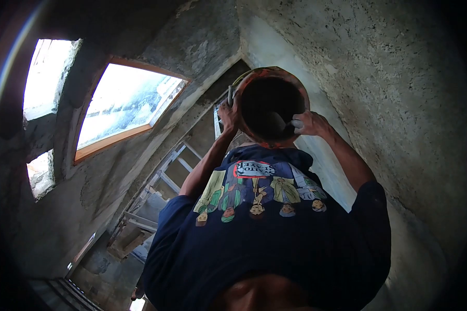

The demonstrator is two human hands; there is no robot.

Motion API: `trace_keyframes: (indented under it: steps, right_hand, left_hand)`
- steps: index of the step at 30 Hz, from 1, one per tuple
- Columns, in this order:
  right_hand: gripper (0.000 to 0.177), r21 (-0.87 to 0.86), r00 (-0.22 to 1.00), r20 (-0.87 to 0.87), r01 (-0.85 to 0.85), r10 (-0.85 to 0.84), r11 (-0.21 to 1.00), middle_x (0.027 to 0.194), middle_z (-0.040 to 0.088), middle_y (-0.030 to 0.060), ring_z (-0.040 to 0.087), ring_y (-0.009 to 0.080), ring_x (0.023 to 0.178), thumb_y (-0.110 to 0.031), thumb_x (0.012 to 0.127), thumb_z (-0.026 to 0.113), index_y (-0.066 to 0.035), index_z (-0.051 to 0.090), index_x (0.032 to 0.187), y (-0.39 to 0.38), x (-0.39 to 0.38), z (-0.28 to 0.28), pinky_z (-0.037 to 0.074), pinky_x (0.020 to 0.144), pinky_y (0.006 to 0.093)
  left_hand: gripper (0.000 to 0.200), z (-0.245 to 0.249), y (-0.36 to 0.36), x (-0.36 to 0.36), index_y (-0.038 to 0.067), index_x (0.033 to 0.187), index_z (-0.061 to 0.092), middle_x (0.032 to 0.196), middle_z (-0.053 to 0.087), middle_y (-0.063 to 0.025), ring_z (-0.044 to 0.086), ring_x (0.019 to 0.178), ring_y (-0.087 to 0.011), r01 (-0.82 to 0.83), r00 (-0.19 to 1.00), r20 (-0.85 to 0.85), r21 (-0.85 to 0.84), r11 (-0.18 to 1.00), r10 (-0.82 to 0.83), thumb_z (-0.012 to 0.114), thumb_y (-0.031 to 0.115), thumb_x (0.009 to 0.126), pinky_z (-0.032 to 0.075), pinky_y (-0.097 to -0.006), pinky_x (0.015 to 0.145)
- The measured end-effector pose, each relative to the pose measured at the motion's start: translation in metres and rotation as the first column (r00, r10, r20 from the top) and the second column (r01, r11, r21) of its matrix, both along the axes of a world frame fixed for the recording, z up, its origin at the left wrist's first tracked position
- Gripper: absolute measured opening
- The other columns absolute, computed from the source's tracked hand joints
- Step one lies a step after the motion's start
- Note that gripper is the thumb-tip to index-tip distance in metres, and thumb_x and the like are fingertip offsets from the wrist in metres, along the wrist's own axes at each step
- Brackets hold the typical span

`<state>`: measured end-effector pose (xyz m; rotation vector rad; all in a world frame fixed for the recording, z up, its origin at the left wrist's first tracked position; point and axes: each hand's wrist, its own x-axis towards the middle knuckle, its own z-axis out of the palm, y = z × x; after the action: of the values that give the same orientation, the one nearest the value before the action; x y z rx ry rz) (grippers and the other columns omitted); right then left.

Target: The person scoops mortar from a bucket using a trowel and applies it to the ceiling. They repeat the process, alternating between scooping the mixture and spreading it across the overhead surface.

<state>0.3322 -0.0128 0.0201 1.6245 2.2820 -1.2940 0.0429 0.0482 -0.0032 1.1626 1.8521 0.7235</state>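
A round bucket (246,124) with a worn reddish rim is held tilted, its dark mouth facing me. My left hand (229,114) grips its left rim, with grey-smeared fingers on the outside. At the right side of the mouth, my right hand (310,124) is closed, its fingertips coated grey. It appears to grasp a trowel, whose rounded grey blade (276,121) shows inside the bucket; the handle is mostly hidden by the fingers. Deep shadow hides whatever else is in the bucket.
Rough plastered walls rise on the right (399,93) and the left. A wood-framed window (124,103) stands on the left, beside bright openings (49,78). Below it is a metal ladder (166,176). A board-like ledge (127,243) is at lower left.
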Motion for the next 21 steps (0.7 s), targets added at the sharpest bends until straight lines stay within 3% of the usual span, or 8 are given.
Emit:
trace_keyframes:
  steps: [6, 12, 13, 16, 18, 19, 20, 21]
  right_hand:
    - [0.026, 0.111, 0.976, -0.137, 0.182, -0.167, 0.977, 0.068, 0.060, 0.0194, 0.062, 0.0345, 0.068, -0.024, 0.064, 0.069, -0.001, 0.060, 0.069, -0.025, 0.009, 0.011, 0.048, 0.059, 0.0402]
    - [0.032, 0.690, 0.988, -0.151, 0.133, -0.037, 0.712, 0.061, 0.056, 0.0153, 0.058, 0.0377, 0.060, -0.028, 0.073, 0.065, -0.001, 0.054, 0.086, -0.079, 0.040, -0.070, 0.043, 0.051, 0.0414]
    - [0.029, 0.675, 0.992, -0.097, 0.003, 0.085, 0.737, 0.063, 0.059, 0.0135, 0.061, 0.0337, 0.064, -0.032, 0.074, 0.064, -0.004, 0.055, 0.076, -0.069, 0.028, -0.038, 0.045, 0.052, 0.0403]
    - [0.031, 0.211, 0.936, -0.238, 0.311, -0.260, 0.927, 0.062, 0.060, 0.0118, 0.063, 0.0309, 0.066, -0.034, 0.072, 0.065, -0.005, 0.057, 0.071, -0.067, 0.019, -0.026, 0.047, 0.055, 0.0390]
    - [0.042, 0.277, 0.999, 0.034, 0.023, -0.034, 0.961, 0.093, 0.063, 0.0150, 0.057, 0.0253, 0.055, -0.023, 0.084, 0.054, -0.012, 0.043, 0.122, -0.079, 0.032, -0.074, 0.049, 0.052, 0.0311]
    - [0.042, 0.795, 0.865, 0.491, -0.399, -0.101, 0.457, 0.094, 0.063, 0.0147, 0.056, 0.0238, 0.053, -0.021, 0.086, 0.051, -0.012, 0.042, 0.125, -0.097, 0.042, -0.113, 0.049, 0.050, 0.0293]
    - [0.042, 0.553, 0.598, 0.639, -0.794, -0.484, -0.251, 0.094, 0.062, 0.0144, 0.054, 0.0224, 0.051, -0.019, 0.087, 0.048, -0.012, 0.041, 0.128, -0.105, 0.049, -0.140, 0.049, 0.048, 0.0276]
    - [0.049, 0.649, 0.631, 0.559, -0.737, -0.537, -0.191, 0.095, 0.061, 0.0157, 0.055, 0.0208, 0.053, -0.020, 0.087, 0.049, -0.011, 0.035, 0.133, -0.087, 0.020, -0.078, 0.048, 0.047, 0.0260]
  left_hand:
    - [0.056, -0.020, -0.005, -0.013, -0.004, 0.072, 0.058, 0.055, 0.052, -0.0110, 0.048, 0.054, -0.0187, -0.059, 0.998, -0.018, -0.042, 0.997, 0.058, 0.055, 0.052, 0.082, 0.038, -0.0377, 0.054]
    - [0.059, -0.044, -0.010, -0.027, -0.002, 0.078, 0.062, 0.062, 0.058, -0.0096, 0.052, 0.059, -0.0186, -0.104, 0.995, -0.002, -0.108, 0.989, 0.104, 0.055, 0.056, 0.080, 0.040, -0.0366, 0.058]
    - [0.058, -0.055, -0.012, -0.031, -0.001, 0.078, 0.062, 0.063, 0.059, -0.0099, 0.054, 0.060, -0.0192, -0.128, 0.992, -0.026, -0.117, 0.985, 0.126, 0.055, 0.056, 0.080, 0.041, -0.0364, 0.058]
    - [0.059, -0.063, -0.018, -0.039, -0.001, 0.079, 0.063, 0.065, 0.060, -0.0120, 0.057, 0.062, -0.0217, -0.138, 0.989, -0.067, -0.136, 0.981, 0.130, 0.054, 0.057, 0.080, 0.042, -0.0367, 0.059]
    - [0.059, -0.071, -0.021, -0.045, 0.000, 0.079, 0.064, 0.066, 0.061, -0.0139, 0.059, 0.064, -0.0237, -0.142, 0.987, -0.088, -0.135, 0.981, 0.131, 0.053, 0.058, 0.080, 0.042, -0.0372, 0.060]
    - [0.069, -0.084, -0.026, -0.049, -0.005, 0.080, 0.062, 0.068, 0.060, -0.0216, 0.060, 0.069, -0.0324, -0.076, 0.989, -0.134, -0.070, 0.995, 0.066, 0.050, 0.063, 0.078, 0.043, -0.0421, 0.063]
    - [0.079, -0.089, -0.023, -0.049, -0.010, 0.080, 0.061, 0.071, 0.059, -0.0292, 0.061, 0.074, -0.0410, -0.008, 0.983, -0.181, 0.009, 1.000, 0.009, 0.047, 0.067, 0.077, 0.044, -0.0470, 0.066]
    - [0.077, -0.051, -0.020, -0.042, -0.010, 0.080, 0.062, 0.069, 0.059, -0.0303, 0.061, 0.076, -0.0426, -0.122, 0.986, -0.128, -0.136, 0.983, 0.105, 0.047, 0.066, 0.078, 0.044, -0.0482, 0.065]
